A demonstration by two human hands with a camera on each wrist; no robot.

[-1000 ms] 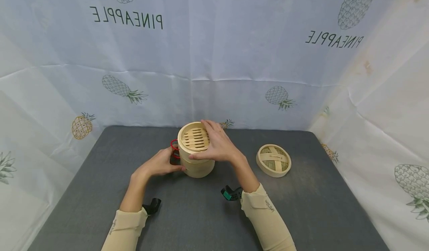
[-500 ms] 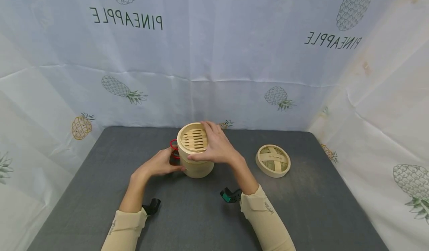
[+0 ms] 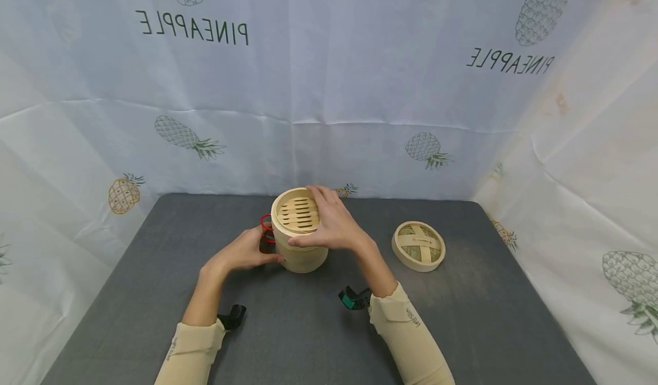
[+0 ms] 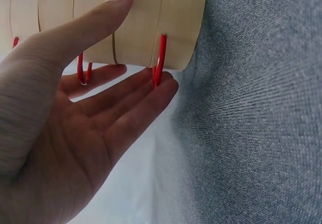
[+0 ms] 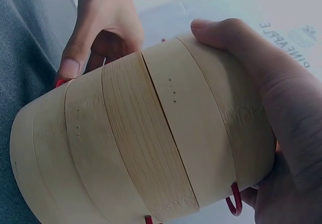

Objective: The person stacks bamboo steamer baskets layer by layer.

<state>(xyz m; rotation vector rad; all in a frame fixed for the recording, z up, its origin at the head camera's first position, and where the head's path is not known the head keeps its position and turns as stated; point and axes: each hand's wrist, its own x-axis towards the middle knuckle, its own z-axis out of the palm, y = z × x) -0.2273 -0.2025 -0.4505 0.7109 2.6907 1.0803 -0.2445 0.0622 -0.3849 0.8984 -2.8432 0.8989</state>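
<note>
A stack of small bamboo steamer baskets (image 3: 302, 262) stands on the dark table (image 3: 288, 333), its top basket showing a slatted floor (image 3: 295, 213). My right hand (image 3: 335, 223) grips the top basket, thumb on the near side and fingers at the far rim. Lower down, my left hand (image 3: 248, 250) holds the stack's left side with thumb in front and fingers behind. Red loops (image 4: 161, 58) stick out from the baskets beside my left fingers. Another red loop (image 5: 234, 200) hangs near my right hand in the right wrist view. A seam line runs between the stacked tiers there.
A round bamboo steamer lid (image 3: 418, 246) with crossed strips lies on the table to the right. Behind the table hangs a pale curtain (image 3: 349, 88) printed with pineapples. Black wrist devices (image 3: 233, 317) sit on both forearms.
</note>
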